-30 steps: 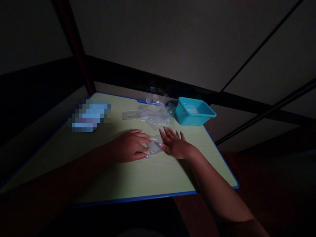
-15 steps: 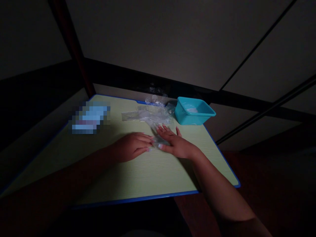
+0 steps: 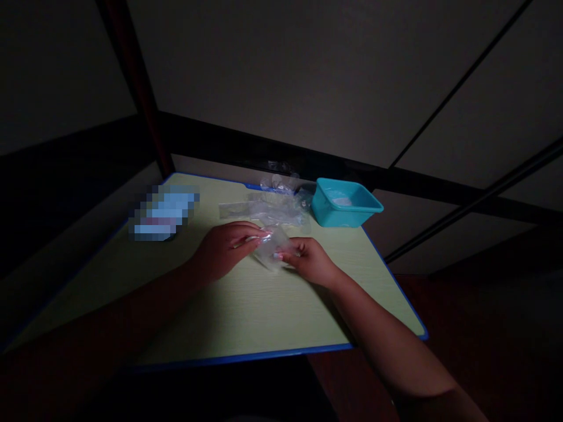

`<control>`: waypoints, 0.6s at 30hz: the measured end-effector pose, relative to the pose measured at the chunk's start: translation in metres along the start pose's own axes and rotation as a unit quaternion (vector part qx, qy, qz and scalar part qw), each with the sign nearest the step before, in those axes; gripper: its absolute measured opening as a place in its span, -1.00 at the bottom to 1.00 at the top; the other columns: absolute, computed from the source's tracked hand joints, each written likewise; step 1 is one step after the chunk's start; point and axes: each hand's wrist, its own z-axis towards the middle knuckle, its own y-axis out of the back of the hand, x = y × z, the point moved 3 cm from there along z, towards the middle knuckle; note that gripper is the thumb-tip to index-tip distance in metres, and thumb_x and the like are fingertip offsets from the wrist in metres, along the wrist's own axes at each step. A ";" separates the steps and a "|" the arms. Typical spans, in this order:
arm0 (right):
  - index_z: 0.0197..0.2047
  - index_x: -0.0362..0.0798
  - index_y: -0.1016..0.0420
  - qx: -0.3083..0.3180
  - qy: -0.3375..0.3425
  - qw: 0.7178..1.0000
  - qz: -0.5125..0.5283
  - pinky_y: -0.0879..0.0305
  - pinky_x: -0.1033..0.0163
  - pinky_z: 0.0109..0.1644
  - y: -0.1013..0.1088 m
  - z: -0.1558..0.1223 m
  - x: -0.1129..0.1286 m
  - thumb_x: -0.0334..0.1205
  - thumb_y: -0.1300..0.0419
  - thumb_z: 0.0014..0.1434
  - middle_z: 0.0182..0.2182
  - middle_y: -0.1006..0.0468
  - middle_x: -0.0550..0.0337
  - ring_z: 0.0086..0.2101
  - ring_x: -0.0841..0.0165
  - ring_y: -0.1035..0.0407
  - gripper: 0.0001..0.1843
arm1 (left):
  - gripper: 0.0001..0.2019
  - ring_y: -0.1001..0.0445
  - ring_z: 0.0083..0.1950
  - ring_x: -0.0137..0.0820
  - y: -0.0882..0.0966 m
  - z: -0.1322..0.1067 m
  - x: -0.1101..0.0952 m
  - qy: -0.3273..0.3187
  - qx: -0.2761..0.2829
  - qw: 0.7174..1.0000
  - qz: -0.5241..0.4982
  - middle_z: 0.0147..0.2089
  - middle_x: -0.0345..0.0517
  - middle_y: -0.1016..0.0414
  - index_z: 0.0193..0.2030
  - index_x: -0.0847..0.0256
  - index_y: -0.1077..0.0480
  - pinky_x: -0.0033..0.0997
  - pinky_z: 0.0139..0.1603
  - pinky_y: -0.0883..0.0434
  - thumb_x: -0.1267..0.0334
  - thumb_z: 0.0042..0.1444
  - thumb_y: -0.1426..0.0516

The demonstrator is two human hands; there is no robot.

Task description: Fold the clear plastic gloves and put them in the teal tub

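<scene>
Here, clear plastic point(image 3: 271, 247), pinched by both hands point(image 3: 224, 246) point(image 3: 311, 261)

Left forearm point(image 3: 152, 299) in shadow, angled from lower left; left hand point(image 3: 222, 246) back uppermost, fingers together, thumb pinched beneath. Right forearm point(image 3: 380, 331) bare, angled from lower right; right hand point(image 3: 313, 262) fingers curled inward, thumb opposed. Hands near, apart.

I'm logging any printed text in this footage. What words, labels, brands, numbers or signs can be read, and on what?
No readable text anywhere.
Clear plastic bag in the left hand and right hand: none legible.
Light-blue item: pixelated, unreadable.
Teal bin: none visible.
Loose clear plastic: too blurred to tell.
</scene>
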 end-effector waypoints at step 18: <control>-0.47 -0.17 -0.58 0.071 -0.137 0.956 0.251 -0.25 0.30 -0.33 -0.018 -0.001 -0.006 -0.10 -0.49 -0.29 -0.55 -0.56 0.23 -0.54 0.48 -0.34 -0.64 | -0.74 -0.57 -0.35 -0.28 -0.016 -0.001 0.025 0.329 0.042 0.895 -0.299 -0.43 -0.11 -0.57 -0.35 0.24 -0.49 -0.28 -0.28 -0.51 0.08 -0.09 -0.26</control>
